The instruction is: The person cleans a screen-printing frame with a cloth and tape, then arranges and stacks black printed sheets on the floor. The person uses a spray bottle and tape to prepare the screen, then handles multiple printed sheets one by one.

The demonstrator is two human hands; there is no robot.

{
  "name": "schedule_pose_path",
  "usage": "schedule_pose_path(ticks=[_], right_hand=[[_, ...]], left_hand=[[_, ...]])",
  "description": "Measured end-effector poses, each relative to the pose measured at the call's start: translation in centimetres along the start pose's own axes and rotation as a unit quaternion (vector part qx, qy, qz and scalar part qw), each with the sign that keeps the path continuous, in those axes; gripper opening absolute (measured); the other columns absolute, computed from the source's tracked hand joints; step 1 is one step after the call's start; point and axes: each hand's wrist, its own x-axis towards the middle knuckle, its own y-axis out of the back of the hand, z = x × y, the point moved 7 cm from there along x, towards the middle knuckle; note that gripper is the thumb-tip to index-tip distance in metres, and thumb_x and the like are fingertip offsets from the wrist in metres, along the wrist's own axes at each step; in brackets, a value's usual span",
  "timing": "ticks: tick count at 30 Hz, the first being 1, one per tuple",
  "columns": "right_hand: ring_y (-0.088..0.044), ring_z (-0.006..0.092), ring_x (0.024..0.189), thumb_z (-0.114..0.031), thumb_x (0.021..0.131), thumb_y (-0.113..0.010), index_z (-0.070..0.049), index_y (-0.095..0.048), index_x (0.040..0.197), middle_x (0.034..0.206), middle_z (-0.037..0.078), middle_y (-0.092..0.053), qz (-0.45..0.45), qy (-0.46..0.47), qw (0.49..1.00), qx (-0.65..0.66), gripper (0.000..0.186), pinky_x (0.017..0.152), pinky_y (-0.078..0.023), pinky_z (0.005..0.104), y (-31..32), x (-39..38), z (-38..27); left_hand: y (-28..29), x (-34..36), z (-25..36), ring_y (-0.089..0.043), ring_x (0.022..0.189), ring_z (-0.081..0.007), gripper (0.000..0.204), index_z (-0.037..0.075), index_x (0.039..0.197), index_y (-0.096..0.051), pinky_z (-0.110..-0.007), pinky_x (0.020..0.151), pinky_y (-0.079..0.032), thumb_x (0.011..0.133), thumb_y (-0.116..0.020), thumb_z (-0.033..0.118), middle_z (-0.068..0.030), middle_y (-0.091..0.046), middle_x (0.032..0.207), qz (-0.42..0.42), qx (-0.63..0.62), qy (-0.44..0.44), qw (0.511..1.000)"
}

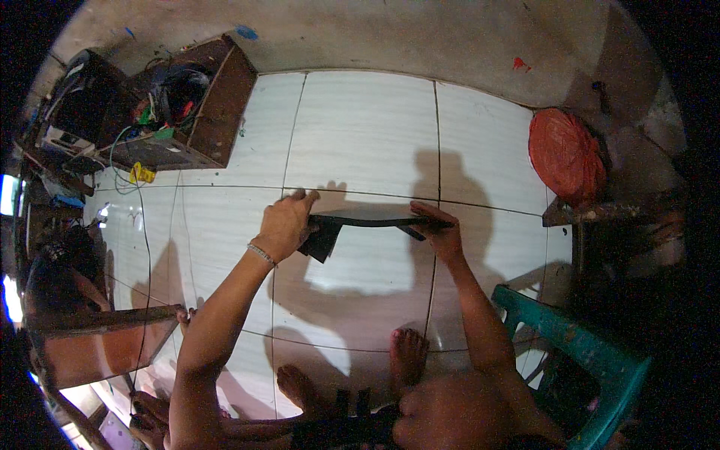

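A thin, dark flat panel (360,218) is held up above the tiled floor, turned almost edge-on to me. Shorter black pieces hang below both of its ends, and the one at the left end (322,241) is the larger. What kind of object it is does not show. My left hand (287,223), with a beaded bracelet at the wrist, grips the left end. On the opposite end, my right hand (442,232) has its fingers closed around the edge. The panel partly hides the fingers of both hands.
A wooden box (217,112) of cables and small parts stands far left, beside a dark appliance (84,101). Nearer left is a brown wooden piece (105,341). To the right are a red plastic bag (562,154) and a green plastic stool (585,345). Bare feet (409,352) rest below.
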Motion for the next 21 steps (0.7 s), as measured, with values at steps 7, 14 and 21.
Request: schedule_pose_path(ticks=[7, 14, 21], right_hand=[[-0.066, 0.0178, 0.101, 0.006, 0.082, -0.065, -0.002, -0.070, 0.111, 0.110, 0.011, -0.071, -0.004, -0.076, 0.997, -0.014, 0.031, 0.095, -0.049, 0.0327, -0.5, 0.4, 1.4], [-0.071, 0.0234, 0.086, -0.024, 0.083, -0.076, -0.006, -0.074, 0.102, 0.095, 0.011, -0.074, -0.026, -0.143, 0.972, -0.182, 0.027, 0.083, -0.055, 0.0363, -0.3, 3.7, -4.2], [-0.067, 0.0324, 0.101, -0.019, 0.083, -0.073, -0.004, -0.061, 0.121, 0.109, 0.018, -0.069, 0.073, 0.183, 0.935, -0.295, 0.043, 0.084, -0.052, 0.0419, -1.8, 8.0, -9.5]], left_hand=[[-0.2, -0.4, 0.0, -0.067, 0.086, -0.0346, 0.023, 0.013, 0.105, -0.067, -0.044, 0.073, -0.055, 0.082, -0.064, 0.014, -0.0128, -0.068, 0.093, -0.071, -0.036, 0.004, 0.997], [-2.2, -0.9, -2.7, -0.070, 0.075, -0.0326, 0.014, 0.007, 0.092, -0.072, -0.037, 0.072, -0.055, 0.082, -0.070, 0.017, -0.0115, -0.074, 0.087, -0.044, -0.181, -0.037, 0.982], [-16.2, -9.0, -1.8, -0.067, 0.082, -0.0189, 0.034, 0.001, 0.106, -0.068, -0.035, 0.075, -0.055, 0.076, -0.083, 0.009, -0.0061, -0.072, 0.097, -0.134, -0.656, 0.349, 0.656]])
